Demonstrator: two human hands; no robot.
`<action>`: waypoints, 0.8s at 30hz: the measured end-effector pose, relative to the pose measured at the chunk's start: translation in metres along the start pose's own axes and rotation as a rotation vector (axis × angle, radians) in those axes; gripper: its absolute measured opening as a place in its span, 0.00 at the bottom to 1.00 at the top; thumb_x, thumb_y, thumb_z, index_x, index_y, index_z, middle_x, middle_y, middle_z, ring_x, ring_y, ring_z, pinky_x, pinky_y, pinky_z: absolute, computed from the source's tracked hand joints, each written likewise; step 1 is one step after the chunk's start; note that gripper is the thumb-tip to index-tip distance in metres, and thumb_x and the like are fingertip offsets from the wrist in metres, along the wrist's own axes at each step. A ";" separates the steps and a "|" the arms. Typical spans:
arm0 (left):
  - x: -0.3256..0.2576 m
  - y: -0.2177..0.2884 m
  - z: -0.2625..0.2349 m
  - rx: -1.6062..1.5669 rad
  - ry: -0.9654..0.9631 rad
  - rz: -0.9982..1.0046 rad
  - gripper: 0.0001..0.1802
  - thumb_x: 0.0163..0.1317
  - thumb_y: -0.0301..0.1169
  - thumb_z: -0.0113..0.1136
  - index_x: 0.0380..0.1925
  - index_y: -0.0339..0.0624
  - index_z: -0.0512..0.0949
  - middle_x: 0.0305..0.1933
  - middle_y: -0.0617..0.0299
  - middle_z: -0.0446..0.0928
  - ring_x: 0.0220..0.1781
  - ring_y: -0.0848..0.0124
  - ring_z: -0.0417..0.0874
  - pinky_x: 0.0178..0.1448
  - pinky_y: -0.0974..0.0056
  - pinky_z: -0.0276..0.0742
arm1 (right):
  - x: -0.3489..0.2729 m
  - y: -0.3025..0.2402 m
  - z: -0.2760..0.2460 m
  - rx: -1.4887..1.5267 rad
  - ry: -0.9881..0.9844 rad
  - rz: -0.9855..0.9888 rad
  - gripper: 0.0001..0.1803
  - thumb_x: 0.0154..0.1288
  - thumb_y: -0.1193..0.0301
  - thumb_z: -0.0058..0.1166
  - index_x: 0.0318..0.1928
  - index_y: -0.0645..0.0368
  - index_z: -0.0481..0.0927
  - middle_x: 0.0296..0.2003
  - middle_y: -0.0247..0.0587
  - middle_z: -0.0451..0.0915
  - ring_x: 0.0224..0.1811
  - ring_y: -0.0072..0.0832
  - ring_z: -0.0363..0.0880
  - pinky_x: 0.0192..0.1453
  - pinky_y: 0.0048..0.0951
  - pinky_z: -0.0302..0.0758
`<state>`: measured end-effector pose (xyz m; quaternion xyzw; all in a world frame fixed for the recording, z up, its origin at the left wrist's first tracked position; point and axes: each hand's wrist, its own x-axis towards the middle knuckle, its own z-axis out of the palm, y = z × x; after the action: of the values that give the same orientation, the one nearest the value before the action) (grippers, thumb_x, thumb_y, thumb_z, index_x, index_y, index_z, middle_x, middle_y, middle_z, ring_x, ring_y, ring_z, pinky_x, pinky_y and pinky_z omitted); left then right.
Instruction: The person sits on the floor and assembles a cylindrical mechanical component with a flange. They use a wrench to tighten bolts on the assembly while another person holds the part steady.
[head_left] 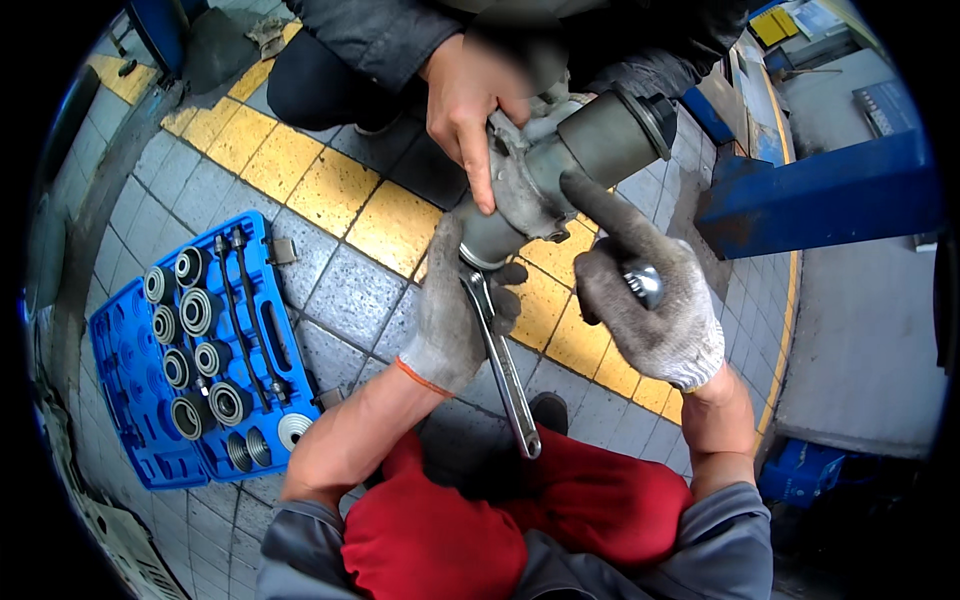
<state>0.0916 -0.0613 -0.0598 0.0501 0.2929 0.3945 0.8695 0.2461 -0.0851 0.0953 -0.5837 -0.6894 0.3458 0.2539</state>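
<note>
A dark grey cylindrical press tool (610, 135) runs through a cast metal knuckle (522, 185) in front of me. My left hand (445, 315), in a grey glove, closes around a chrome adjustable wrench (508, 375) at the tool's lower end. The wrench handle slants down toward my knees. My right hand (655, 300), gloved too, is curled around a shiny tool with a rounded metal end (645, 285); most of it is hidden. Its index finger stretches out to the knuckle and cylinder. Another person's bare hand (468, 115) rests on the knuckle from the far side.
On the tiled floor at left lies an open blue case (215, 455) holding several round sleeves and two long threaded rods. A yellow tile stripe (340, 195) crosses beneath the work. At right a blue lift arm (820, 195) juts in. The other person crouches opposite.
</note>
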 end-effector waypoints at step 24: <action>0.023 -0.005 -0.011 0.029 -0.067 0.115 0.37 0.73 0.68 0.46 0.57 0.46 0.74 0.32 0.61 0.81 0.19 0.77 0.77 0.18 0.74 0.70 | -0.023 0.017 0.018 0.018 0.050 -0.005 0.33 0.69 0.80 0.59 0.73 0.66 0.66 0.38 0.57 0.85 0.33 0.43 0.88 0.39 0.37 0.82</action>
<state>0.1006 -0.0494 -0.0812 0.0927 0.2660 0.4376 0.8539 0.2478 -0.1090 0.0720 -0.5880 -0.6812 0.3368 0.2772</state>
